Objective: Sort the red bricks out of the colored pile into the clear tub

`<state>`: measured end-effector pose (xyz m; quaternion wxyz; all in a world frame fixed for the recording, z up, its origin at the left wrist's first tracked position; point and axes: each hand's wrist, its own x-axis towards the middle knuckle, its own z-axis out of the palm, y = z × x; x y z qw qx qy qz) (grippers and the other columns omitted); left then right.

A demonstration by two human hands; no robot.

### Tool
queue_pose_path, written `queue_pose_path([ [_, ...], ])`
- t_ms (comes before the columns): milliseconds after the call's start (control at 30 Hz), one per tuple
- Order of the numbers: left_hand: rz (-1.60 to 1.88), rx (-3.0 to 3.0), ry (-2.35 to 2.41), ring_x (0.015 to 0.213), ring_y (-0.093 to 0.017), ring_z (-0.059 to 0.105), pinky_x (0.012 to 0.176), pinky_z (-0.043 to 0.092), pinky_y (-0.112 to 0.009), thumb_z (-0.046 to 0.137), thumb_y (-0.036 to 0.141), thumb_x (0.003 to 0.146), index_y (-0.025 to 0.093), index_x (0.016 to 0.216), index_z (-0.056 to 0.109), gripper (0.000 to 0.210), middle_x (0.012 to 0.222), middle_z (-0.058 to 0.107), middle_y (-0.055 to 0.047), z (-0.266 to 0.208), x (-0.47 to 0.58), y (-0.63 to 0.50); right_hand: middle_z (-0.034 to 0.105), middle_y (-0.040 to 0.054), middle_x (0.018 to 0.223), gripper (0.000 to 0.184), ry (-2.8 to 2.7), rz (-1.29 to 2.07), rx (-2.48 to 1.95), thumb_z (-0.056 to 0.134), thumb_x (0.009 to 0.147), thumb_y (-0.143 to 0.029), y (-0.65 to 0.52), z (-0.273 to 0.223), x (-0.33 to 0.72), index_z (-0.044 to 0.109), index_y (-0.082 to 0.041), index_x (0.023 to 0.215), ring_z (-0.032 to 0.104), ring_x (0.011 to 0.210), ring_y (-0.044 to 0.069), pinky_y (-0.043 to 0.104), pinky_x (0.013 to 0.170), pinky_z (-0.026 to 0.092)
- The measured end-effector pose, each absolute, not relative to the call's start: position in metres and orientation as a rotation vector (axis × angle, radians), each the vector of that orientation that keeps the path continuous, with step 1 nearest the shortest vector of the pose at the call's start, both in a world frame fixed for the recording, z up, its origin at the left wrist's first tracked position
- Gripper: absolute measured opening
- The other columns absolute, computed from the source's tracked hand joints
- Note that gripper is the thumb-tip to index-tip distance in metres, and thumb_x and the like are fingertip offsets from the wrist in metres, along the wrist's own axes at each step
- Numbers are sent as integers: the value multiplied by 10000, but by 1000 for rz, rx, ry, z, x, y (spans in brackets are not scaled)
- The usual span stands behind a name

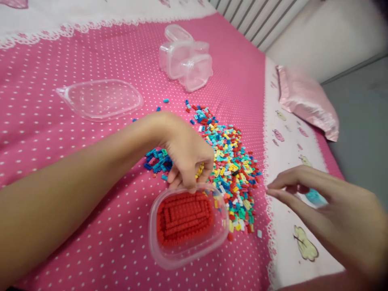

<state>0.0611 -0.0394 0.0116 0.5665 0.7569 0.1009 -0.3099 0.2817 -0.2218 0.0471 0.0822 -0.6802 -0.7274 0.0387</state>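
Note:
A clear plastic container (pixel 169 262) sits on the pink dotted cover in front of me, tilted slightly. Red toy building bricks (pixel 184 218) lie in it, packed in neat rows. My left hand (pixel 188 155) is bent down over its far rim, with the fingertips closed at that edge. Behind it spreads a loose pile of small multicoloured building bricks (pixel 230 161), partly hidden by the hand. Off to the right, my right hand (pixel 330 210) is raised with thumb and forefinger pinched together. Whatever is between those fingertips is too small to name. Something light blue (pixel 315 197) shows beside its palm.
A clear lid (pixel 104 99) lies flat at the left. Several clear empty containers (pixel 188 56) are grouped at the back. At the right are a pink satin pillow (pixel 307 101) and a white printed border (pixel 281 153) with lace. Slatted rails (pixel 254 20) stand at the far side.

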Motion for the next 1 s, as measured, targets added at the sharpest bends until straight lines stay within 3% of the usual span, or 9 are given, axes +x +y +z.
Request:
queue_pose_path([
  [167,-717,1780,285,595,-185,660,542,498,-239,648,187,662,208,827,634,167,659,703,-13,15,62,-39,705,49,858,229,-1926,250,-2275,587,889,-332,-196,14,315,687,-222,1064,650,748,202,335,710,482],
  [333,-711,1828,322,596,-171,660,523,490,-214,596,131,693,186,860,603,176,656,678,-6,22,64,-41,680,73,1032,281,-1711,291,-2216,551,843,-188,-176,-29,344,673,-203,1096,635,849,186,358,831,491],
  [467,-728,1859,360,552,-129,624,482,460,-168,565,119,709,170,941,578,237,713,682,9,26,63,-42,680,64,1016,306,-1639,261,-2200,477,854,-132,-174,-41,365,660,-208,1088,632,901,184,359,871,481],
  [667,-733,1865,402,503,-113,584,455,419,-165,542,139,664,168,884,558,222,706,670,20,33,64,-43,697,70,1030,299,-1606,281,-2142,486,870,-135,-171,-36,365,670,-199,1097,639,893,181,349,866,494],
  [833,-759,1839,414,524,-123,596,475,432,-172,562,143,622,181,843,557,224,697,661,25,36,66,-43,666,48,1054,427,-1627,331,-2085,514,762,-1,-167,-42,356,713,-223,1067,626,908,159,351,942,475],
  [1000,-729,1914,390,611,-153,635,527,474,-193,567,181,657,182,911,582,254,809,709,-11,34,64,-41,639,40,958,270,-1595,332,-2082,585,757,-41,-165,-45,358,721,-206,922,613,881,168,348,908,480],
])
